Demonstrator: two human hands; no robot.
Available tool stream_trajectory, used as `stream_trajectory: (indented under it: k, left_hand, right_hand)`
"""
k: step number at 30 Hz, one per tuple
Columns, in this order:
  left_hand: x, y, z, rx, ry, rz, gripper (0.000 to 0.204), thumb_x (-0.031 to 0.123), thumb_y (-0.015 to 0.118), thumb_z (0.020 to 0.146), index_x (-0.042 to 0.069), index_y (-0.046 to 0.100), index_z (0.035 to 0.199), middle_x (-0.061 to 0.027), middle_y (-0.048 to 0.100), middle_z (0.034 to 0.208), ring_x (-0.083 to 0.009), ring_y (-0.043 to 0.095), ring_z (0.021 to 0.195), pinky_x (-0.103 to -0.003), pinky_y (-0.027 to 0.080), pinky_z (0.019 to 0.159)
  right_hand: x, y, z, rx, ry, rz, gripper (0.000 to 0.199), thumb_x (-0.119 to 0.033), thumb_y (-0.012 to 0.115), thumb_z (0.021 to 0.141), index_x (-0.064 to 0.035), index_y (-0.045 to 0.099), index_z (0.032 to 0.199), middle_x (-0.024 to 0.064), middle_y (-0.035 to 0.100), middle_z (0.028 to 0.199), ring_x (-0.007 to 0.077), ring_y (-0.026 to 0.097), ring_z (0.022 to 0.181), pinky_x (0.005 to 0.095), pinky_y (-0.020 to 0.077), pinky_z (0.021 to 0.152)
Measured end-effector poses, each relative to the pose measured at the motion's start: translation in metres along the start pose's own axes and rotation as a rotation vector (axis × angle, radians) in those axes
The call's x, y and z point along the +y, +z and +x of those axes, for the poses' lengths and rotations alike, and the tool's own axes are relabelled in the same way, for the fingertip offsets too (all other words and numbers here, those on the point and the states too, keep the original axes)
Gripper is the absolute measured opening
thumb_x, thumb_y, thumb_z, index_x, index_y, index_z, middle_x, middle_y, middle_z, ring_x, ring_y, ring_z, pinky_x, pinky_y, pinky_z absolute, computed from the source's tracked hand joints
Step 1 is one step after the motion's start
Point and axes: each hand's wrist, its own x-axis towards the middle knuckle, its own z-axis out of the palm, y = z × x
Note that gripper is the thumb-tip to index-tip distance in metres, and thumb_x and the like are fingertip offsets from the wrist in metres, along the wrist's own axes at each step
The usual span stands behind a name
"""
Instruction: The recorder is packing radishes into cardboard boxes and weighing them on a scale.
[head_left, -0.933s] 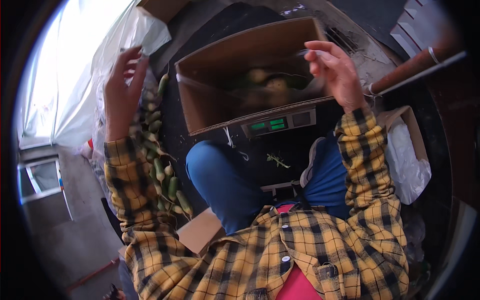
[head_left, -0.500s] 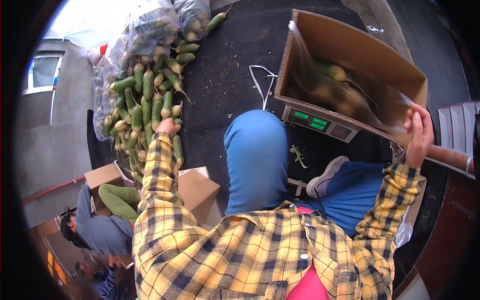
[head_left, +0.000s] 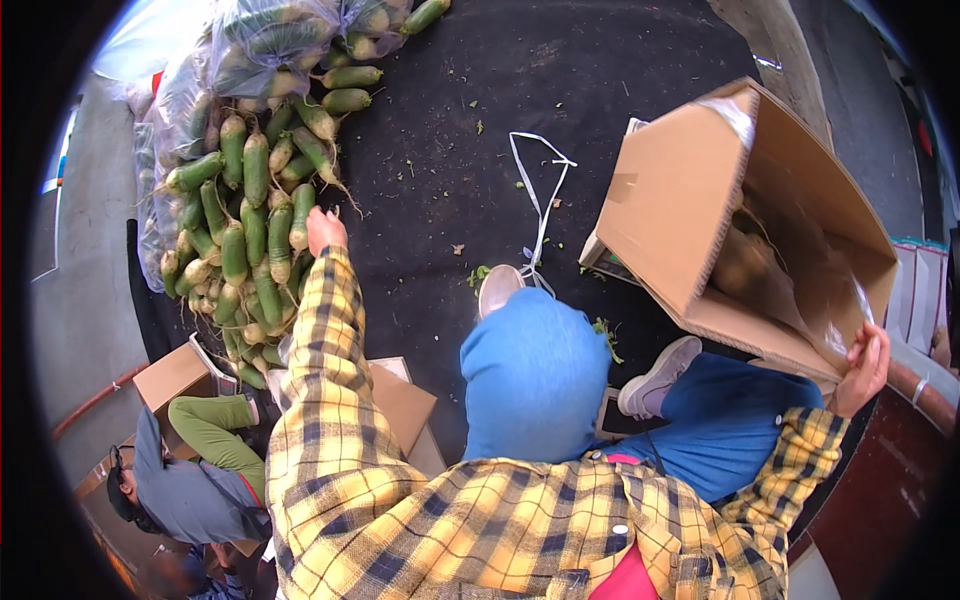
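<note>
At the right edge of the radish heap, my left hand (head_left: 326, 232) is closed with its fingers curled against the side of a green radish (head_left: 302, 212); part of its grip is hidden. My right hand (head_left: 865, 370) pinches the rim of a clear plastic liner (head_left: 833, 338) at the near right corner of a cardboard box (head_left: 668, 200). The box leans over, its opening turned to the right. Dim inside it, behind the liner, lie some radishes (head_left: 752, 262). More radishes (head_left: 256, 170) with pale root ends are piled at the left.
Clear bags of radishes (head_left: 275, 50) stand behind the heap. A scale (head_left: 606, 262) shows under the box. White string (head_left: 545, 215) and leaf scraps lie on the black ground sheet (head_left: 440, 180). A co-worker (head_left: 195, 480) sits at lower left near open cartons (head_left: 172, 375).
The box has tilted over to the right, and my right hand has moved down with the liner. My left hand has shifted along the heap to another radish. The view has shifted too.
</note>
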Motion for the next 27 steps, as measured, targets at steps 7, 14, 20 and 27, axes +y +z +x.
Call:
stream_trajectory:
  k: [7,14,20,27]
  left_hand:
    - [0.010,0.051,0.073,-0.136,-0.009,-0.021,0.047,0.022,0.058,0.084,-0.002,0.045,0.123,-0.0236,0.053,0.120,-0.0366,0.051,0.112,-0.041,0.042,0.094]
    - [-0.005,0.066,0.116,-0.245,-0.070,0.072,0.024,0.021,0.058,0.085,0.003,0.063,0.100,-0.0214,0.063,0.099,-0.0374,0.059,0.097,-0.044,0.046,0.084]
    - [0.050,0.055,0.068,-0.174,0.361,-0.102,0.019,0.019,0.053,0.085,0.009,0.065,0.095,-0.0187,0.064,0.088,-0.0371,0.061,0.086,-0.043,0.049,0.076]
    - [0.087,0.036,-0.076,-0.977,0.375,-0.460,0.016,0.015,0.060,0.084,0.000,0.063,0.088,-0.0091,0.062,0.068,-0.0156,0.062,0.057,-0.029,0.049,0.054]
  right_hand:
    - [0.009,0.002,-0.004,-0.017,0.039,-0.045,0.028,-0.019,0.041,0.094,0.0026,0.057,0.101,0.0061,0.051,0.088,0.0057,0.039,0.063,0.0179,0.0295,0.057]
    - [0.011,0.003,-0.002,-0.063,0.088,-0.106,0.030,-0.023,0.042,0.094,0.0020,0.057,0.101,0.0064,0.052,0.086,0.0059,0.040,0.063,0.0177,0.0304,0.056]
    - [0.009,0.002,-0.001,-0.056,0.086,-0.122,0.030,-0.023,0.042,0.094,0.0017,0.058,0.100,0.0061,0.052,0.086,0.0058,0.040,0.063,0.0177,0.0304,0.056]
    - [0.008,-0.002,-0.002,-0.082,0.065,-0.134,0.029,-0.022,0.042,0.094,0.0017,0.058,0.100,0.0057,0.052,0.086,0.0054,0.040,0.063,0.0178,0.0304,0.056]
